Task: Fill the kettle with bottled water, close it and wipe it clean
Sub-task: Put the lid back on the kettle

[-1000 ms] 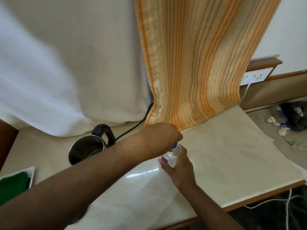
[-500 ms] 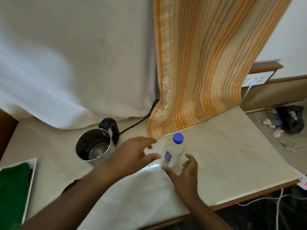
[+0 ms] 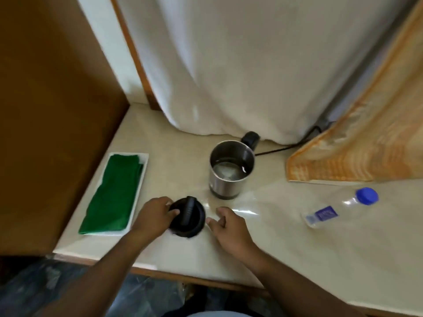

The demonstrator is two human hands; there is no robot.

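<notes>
Water in open kettle (image 3: 231, 168); capped bottle (image 3: 338, 208) apart.

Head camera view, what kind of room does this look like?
Probably a bedroom or hotel room tea corner: an electric kettle on a marble-look counter, curtains hanging behind, and a folded green cloth on a white tray.

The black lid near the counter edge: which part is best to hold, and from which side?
Grip the raised bar handle across the top of the black lid, coming from above. The lid lies flat on the counter, bar upward, so the low rim gives less purchase. The left hand already touches its left side.
</notes>
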